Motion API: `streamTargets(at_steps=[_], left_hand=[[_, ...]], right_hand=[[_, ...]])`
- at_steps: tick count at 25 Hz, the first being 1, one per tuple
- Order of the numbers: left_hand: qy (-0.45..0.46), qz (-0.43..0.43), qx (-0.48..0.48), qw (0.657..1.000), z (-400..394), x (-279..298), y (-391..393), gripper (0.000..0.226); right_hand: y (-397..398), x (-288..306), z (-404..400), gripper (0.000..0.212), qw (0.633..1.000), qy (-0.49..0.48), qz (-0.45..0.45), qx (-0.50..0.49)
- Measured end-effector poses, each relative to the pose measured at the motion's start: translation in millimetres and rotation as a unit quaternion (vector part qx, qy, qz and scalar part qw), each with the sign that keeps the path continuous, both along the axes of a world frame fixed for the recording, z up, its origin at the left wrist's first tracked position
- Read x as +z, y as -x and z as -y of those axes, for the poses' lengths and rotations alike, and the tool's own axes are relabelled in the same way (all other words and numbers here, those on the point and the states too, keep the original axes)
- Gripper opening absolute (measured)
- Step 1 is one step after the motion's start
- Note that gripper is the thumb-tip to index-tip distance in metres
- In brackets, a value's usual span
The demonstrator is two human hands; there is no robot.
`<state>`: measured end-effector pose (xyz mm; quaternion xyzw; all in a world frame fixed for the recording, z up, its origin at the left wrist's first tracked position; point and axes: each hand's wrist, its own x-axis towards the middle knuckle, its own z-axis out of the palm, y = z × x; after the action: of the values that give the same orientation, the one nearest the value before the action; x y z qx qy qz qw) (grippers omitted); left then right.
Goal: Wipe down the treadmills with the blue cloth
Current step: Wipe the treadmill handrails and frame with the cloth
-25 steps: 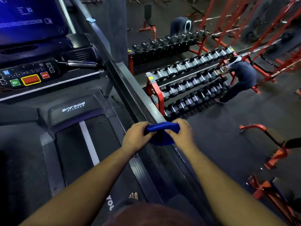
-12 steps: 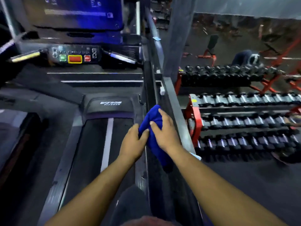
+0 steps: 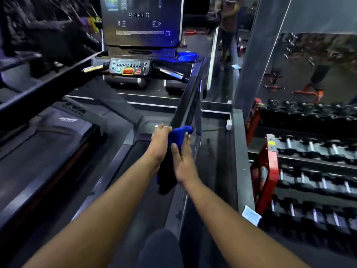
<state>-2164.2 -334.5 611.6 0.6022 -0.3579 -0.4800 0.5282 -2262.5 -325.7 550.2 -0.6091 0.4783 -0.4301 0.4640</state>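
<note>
The blue cloth [image 3: 178,137] is bunched over the near end of the treadmill's right handrail [image 3: 188,101]. My left hand [image 3: 160,139] grips the cloth from the left with curled fingers. My right hand [image 3: 183,159] holds it from the right, thumb across the front and fingers wrapped behind; the cloth's lower part hangs dark between my wrists. The treadmill's console [image 3: 128,67] with green and red buttons and its screen [image 3: 141,22] stand ahead. The belt [image 3: 139,161] runs below my arms.
A second treadmill [image 3: 48,144] lies to the left, with a dark handrail [image 3: 48,88] crossing above it. A red dumbbell rack [image 3: 309,161] fills the right side behind a grey ledge [image 3: 241,161]. A grey pillar [image 3: 257,51] rises beside it.
My view swung left and forward, from the dumbbell racks to the treadmill console. Both hands moved with the cloth from the side ledge onto the treadmill's right handrail.
</note>
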Motion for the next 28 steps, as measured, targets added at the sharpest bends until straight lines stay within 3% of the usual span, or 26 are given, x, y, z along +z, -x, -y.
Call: streamTargets(at_steps=[3,5,11,16,18,22,26,28], left_hand=[[-0.04,-0.066,-0.025,0.997,-19,8,9,0.053],[-0.053,-0.047,-0.029,0.997,-14,3,5,0.06],[-0.055,0.023,0.013,0.998,14,4,6,0.051],[-0.047,0.027,0.068,0.996,24,-12,14,0.07],[-0.028,0.051,0.084,0.995,29,-17,13,0.056],[-0.003,0.11,0.026,0.994,32,-17,16,0.058],[0.0,0.15,0.017,0.989,35,-23,7,0.07],[0.007,0.193,0.029,0.981,35,-26,5,0.072]], right_hand=[[-7,5,-9,0.094,1.0,0.001,0.02,0.0],[-6,4,-3,0.092,1.0,0.008,0.007,0.021],[-3,25,96,0.08,0.992,0.058,-0.093,0.055],[-10,-23,17,0.082,0.994,0.066,0.091,0.005],[-16,-39,32,0.071,0.988,0.044,0.149,-0.008],[-13,-47,91,0.066,0.937,-0.168,0.301,-0.049],[-17,-14,33,0.078,0.987,-0.043,0.152,-0.04],[-17,-15,52,0.075,0.994,0.005,0.107,-0.029]])
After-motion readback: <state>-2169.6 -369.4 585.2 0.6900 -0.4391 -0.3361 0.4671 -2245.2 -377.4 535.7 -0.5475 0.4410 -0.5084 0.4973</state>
